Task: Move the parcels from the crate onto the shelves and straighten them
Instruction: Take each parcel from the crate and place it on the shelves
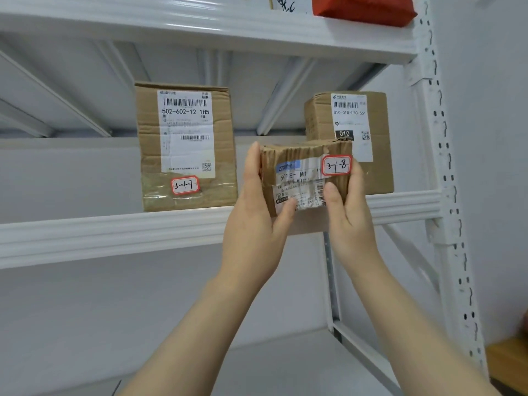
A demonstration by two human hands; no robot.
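A small crumpled cardboard parcel (pixel 305 175) with a red-edged tag "3-1-8" is held in front of the white shelf (pixel 114 230) at its front edge. My left hand (pixel 254 221) grips its left side, thumb on the front. My right hand (pixel 348 212) grips its right side, thumb on the label. On the shelf stands a tall brown box (pixel 185 147) tagged "3-1-7" to the left. Another brown box (pixel 354 130) with a white label stands behind the held parcel, partly hidden by it.
A higher shelf (pixel 228 30) carries a red parcel (pixel 363 8). The perforated white upright (pixel 448 195) of the rack runs down the right side. A lower shelf board (pixel 257 364) lies beneath. Something wooden (pixel 511 364) shows at the bottom right corner.
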